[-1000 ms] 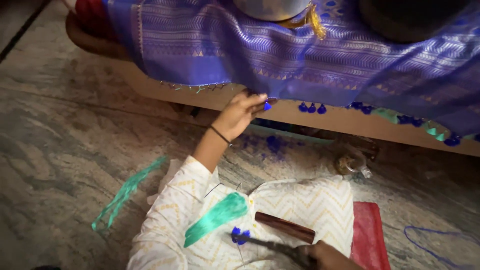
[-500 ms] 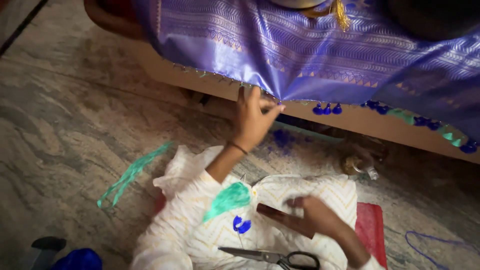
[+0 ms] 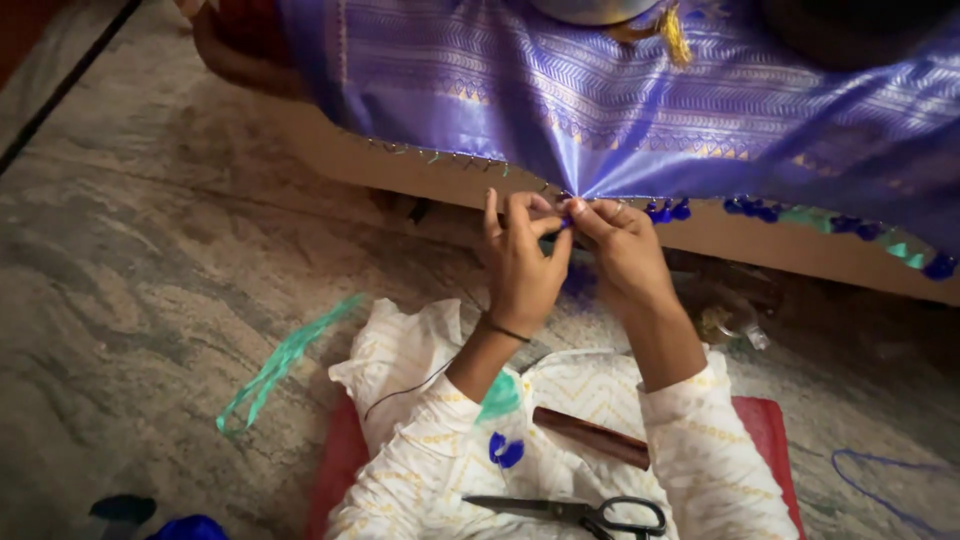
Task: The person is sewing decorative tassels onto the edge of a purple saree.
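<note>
A: Where are the hands?

B: Both are raised to the hem of the purple patterned cloth (image 3: 640,110) that hangs over the edge of a low wooden bench (image 3: 420,170). The left hand (image 3: 522,262) and the right hand (image 3: 622,250) meet at one spot on the hem, where the cloth gathers into a point.

A: Are they gripping anything?

B: The left hand has its fingertips pinched together on something small and blue at the hem, one finger standing up. The right hand has its fingers curled in and pinched at the same place, touching the left. Whether it is a thread or a tassel between them, I cannot tell.

A: And along the hem?

B: A row of blue tassels (image 3: 668,211) hangs just right of the hands, with more further along.

A: What lies in the lap?

B: Black-handled scissors (image 3: 585,512) rest on the white patterned garment, with a brown stick-like piece (image 3: 590,437) just above them. A green strip (image 3: 285,360) lies on the stone floor (image 3: 130,300) to the left, well apart from the hands.
</note>
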